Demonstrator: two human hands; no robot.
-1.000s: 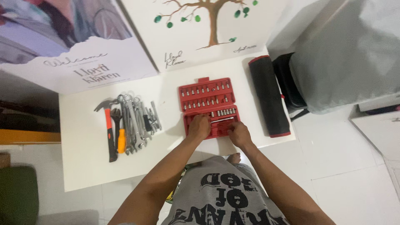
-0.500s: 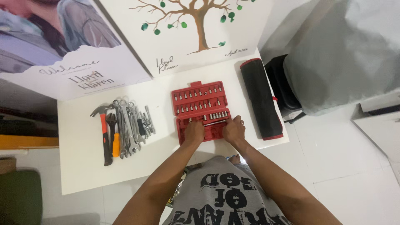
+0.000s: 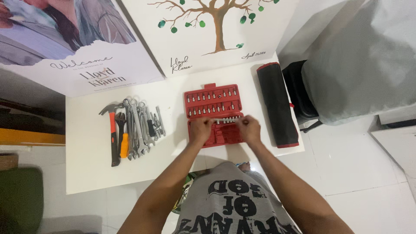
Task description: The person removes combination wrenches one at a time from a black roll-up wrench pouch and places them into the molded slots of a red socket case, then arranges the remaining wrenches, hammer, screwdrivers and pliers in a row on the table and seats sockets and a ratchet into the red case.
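fingers: left hand [image 3: 201, 129] and right hand [image 3: 249, 128] each pinch an end of the bit strip [image 3: 227, 120]
strip: lifted just over the red case [image 3: 213, 112] on the tabletop [image 3: 86, 169]
risk: a tilt could spill bits
nearby: wrenches [image 3: 138, 125], hammer [image 3: 112, 134]

A: What is the person wearing?
B: Wearing a grey short-sleeved cotton T-shirt [image 3: 236, 203] with bold black block lettering running across the chest.
A: Sleeves showing?
B: Not covering the forearms; both arms are showing bare down to the left hand [image 3: 201, 130] and right hand [image 3: 250, 130]. No gloves.
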